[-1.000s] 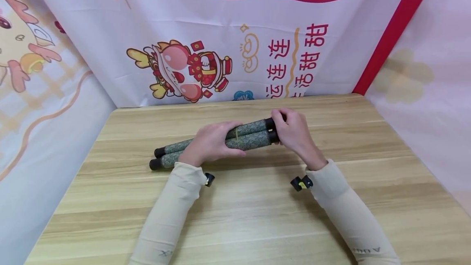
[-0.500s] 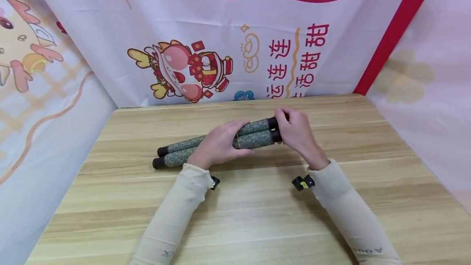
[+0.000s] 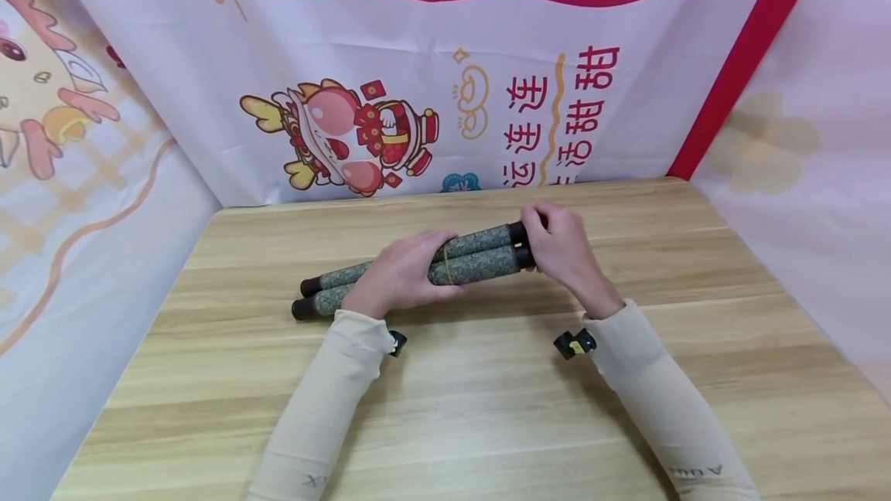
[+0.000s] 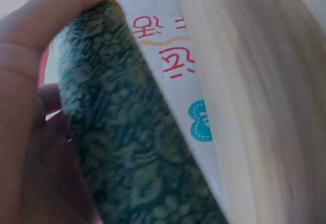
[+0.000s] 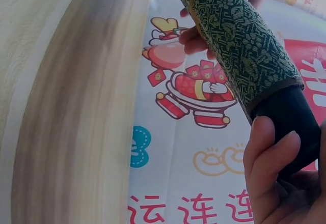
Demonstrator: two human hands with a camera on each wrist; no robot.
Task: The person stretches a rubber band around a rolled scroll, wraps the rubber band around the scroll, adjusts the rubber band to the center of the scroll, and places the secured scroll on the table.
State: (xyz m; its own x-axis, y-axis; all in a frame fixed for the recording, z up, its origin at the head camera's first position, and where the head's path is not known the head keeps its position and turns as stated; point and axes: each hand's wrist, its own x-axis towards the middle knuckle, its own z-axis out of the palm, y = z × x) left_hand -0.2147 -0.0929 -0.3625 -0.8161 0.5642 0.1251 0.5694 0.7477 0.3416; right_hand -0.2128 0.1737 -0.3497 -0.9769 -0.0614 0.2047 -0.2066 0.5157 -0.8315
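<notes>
Two green floral-patterned scroll rolls (image 3: 480, 263) with black end caps lie side by side, slanting up to the right above the wooden table. A thin yellow band (image 3: 448, 265) runs round both. My left hand (image 3: 404, 273) grips the rolls near their middle, just left of the band, thumb on the near side. At the right end my right hand (image 3: 562, 250) holds the black caps, and its curled fingers (image 5: 275, 152) show in the right wrist view. The left wrist view has the patterned cloth of one roll (image 4: 127, 127) close up inside the left hand. My palms hide parts of the rolls.
The light wooden table (image 3: 487, 408) spreads around both arms. Behind it hangs a printed cloth (image 3: 390, 29) with a cartoon dragon and red characters, meeting the table's back edge. Cloth walls stand at left (image 3: 139, 253) and right (image 3: 800, 253). A small black camera sits on each wrist.
The rolls have shifted slightly right with my right hand. My left hand slid right along them, over the band, then back left, leaving the band uncovered.
</notes>
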